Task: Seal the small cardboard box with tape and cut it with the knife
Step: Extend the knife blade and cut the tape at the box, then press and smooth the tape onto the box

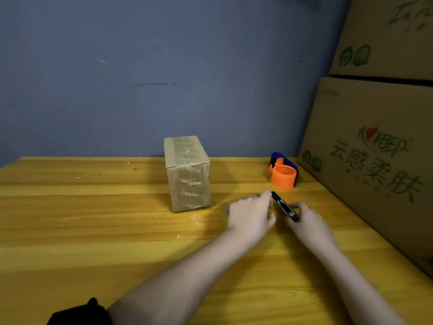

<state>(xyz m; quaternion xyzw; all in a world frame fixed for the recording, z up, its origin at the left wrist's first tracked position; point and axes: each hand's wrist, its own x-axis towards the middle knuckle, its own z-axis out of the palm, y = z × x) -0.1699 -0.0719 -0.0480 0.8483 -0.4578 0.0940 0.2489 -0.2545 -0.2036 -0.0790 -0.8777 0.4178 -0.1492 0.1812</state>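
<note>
A dull blue-grey wall (pixel 164 66) backs a yellow-brown wooden table (pixel 93 231), and two large brown cardboard cartons with green printing (pixel 375 148) stand stacked along the table's right edge. The small brown cardboard box (pixel 188 173) stands upright near the back of the table, its top and front face covered with strips of clear tape. Well to its right, close to the cartons, sits an orange and blue tape dispenser (pixel 283 171) on the table.

In front of the dispenser and to the right of the box, both hands meet over a slim black knife with a metal fitting (pixel 284 206). The right hand (pixel 309 221) has its fingers curled round the near end of the knife and holds it tilted, the far end pointing up and left. The left hand (pixel 250 213) is loosely curled, its thumb and fingertips touching the far end of the knife; whether it truly pinches it cannot be told. Both forearms are bare.
</note>
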